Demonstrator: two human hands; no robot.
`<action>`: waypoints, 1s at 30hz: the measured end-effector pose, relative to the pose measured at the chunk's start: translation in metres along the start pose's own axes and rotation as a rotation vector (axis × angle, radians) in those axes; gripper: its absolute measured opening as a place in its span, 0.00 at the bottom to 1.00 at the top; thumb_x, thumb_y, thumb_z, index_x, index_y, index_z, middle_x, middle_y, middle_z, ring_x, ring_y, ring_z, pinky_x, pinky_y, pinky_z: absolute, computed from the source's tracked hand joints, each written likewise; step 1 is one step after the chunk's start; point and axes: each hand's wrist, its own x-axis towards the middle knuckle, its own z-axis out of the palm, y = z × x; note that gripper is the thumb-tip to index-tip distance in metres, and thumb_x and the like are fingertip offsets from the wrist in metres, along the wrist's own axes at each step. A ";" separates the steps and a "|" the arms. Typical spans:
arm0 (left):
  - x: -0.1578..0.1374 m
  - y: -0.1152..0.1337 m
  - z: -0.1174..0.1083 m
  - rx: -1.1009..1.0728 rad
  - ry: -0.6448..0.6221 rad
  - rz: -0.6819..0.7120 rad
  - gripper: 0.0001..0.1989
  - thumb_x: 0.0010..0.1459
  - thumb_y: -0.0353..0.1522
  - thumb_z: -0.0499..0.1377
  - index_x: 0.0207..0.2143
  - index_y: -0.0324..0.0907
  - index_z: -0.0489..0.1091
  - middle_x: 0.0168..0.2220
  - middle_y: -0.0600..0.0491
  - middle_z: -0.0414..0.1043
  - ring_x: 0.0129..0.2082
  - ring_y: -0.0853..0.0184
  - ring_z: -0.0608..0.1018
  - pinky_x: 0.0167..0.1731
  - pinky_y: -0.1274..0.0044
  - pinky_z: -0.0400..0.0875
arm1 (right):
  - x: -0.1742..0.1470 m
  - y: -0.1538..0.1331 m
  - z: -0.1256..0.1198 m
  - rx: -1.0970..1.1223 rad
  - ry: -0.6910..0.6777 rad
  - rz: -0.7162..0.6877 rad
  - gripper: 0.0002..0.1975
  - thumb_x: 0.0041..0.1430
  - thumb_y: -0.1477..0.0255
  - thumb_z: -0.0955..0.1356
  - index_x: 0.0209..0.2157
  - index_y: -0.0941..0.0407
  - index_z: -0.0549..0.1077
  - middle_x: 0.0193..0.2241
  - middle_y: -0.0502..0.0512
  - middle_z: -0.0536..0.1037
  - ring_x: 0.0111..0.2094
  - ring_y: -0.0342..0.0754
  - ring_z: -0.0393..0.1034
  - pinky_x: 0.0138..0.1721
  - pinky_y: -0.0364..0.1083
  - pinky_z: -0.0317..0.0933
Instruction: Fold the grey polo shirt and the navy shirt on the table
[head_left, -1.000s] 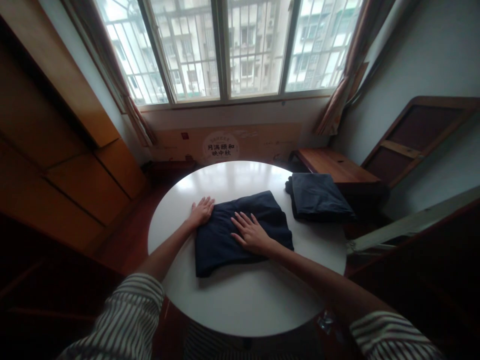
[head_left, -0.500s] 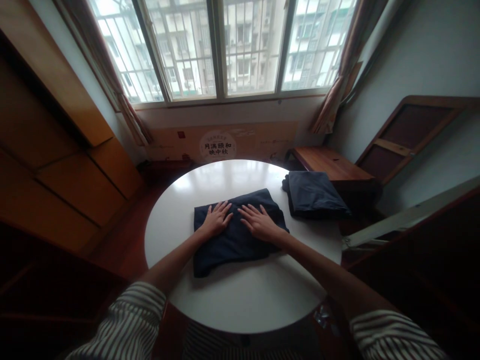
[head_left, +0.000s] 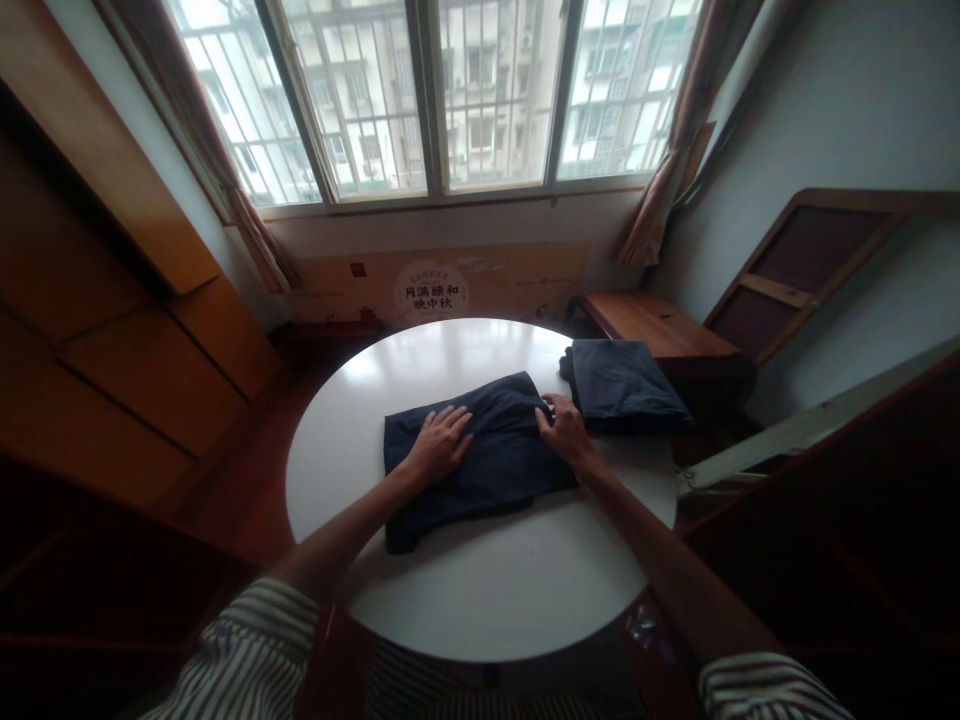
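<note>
A dark navy folded garment [head_left: 480, 475] lies on the round white table [head_left: 480, 600]; its exact kind cannot be made out. On its left half my left hand [head_left: 441, 445] rests flat, fingers spread. At the garment's right edge my right hand [head_left: 564, 428] has its thumb and fingers closed around a bit of the cloth, which is bunched and slightly raised there. Close beyond the right hand sits a stack of dark folded clothes [head_left: 626, 385], near the table's right rim.
Behind the table on the right stands a low wooden table [head_left: 652, 325] by the wall. A printed cardboard panel [head_left: 510, 280] leans below the window [head_left: 487, 100]. Wooden cabinets [head_left: 150, 370] line the left side. A pale slanted bar [head_left: 810, 430] is at the right.
My right hand has slid right from the garment's middle to its right edge and closed on the cloth. The left hand stays flat on the garment.
</note>
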 end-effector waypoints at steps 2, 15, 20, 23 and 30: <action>-0.006 0.031 -0.006 -0.038 -0.022 0.203 0.29 0.64 0.47 0.52 0.61 0.39 0.61 0.59 0.43 0.65 0.59 0.55 0.66 0.58 0.63 0.62 | -0.003 0.006 -0.002 0.099 -0.020 0.146 0.21 0.57 0.63 0.66 0.48 0.61 0.70 0.39 0.64 0.76 0.36 0.53 0.73 0.40 0.51 0.69; -0.026 0.083 -0.002 0.158 -0.085 0.610 0.12 0.66 0.25 0.48 0.48 0.34 0.66 0.39 0.45 0.68 0.36 0.63 0.72 0.33 0.74 0.73 | -0.002 0.011 -0.012 0.229 -0.063 0.172 0.12 0.54 0.66 0.66 0.37 0.57 0.75 0.30 0.58 0.79 0.32 0.51 0.75 0.38 0.50 0.69; -0.039 0.090 0.000 0.125 -0.173 0.593 0.13 0.66 0.26 0.48 0.49 0.37 0.67 0.39 0.45 0.69 0.36 0.64 0.73 0.33 0.74 0.73 | -0.002 0.007 -0.012 0.203 -0.032 0.122 0.15 0.57 0.69 0.62 0.43 0.58 0.73 0.33 0.59 0.78 0.27 0.49 0.72 0.33 0.48 0.68; -0.043 0.088 -0.008 -0.002 -0.155 0.531 0.13 0.68 0.33 0.48 0.47 0.40 0.69 0.40 0.46 0.71 0.37 0.65 0.74 0.36 0.75 0.73 | -0.004 0.004 -0.014 0.079 0.020 0.062 0.15 0.58 0.71 0.61 0.42 0.60 0.73 0.37 0.62 0.76 0.28 0.49 0.71 0.36 0.49 0.68; -0.020 0.009 -0.021 -0.083 0.073 0.005 0.19 0.69 0.36 0.46 0.56 0.42 0.68 0.57 0.44 0.68 0.57 0.59 0.69 0.57 0.63 0.64 | -0.005 -0.050 0.003 -0.083 -0.230 -0.354 0.20 0.66 0.68 0.58 0.53 0.60 0.70 0.50 0.64 0.74 0.53 0.54 0.67 0.57 0.51 0.58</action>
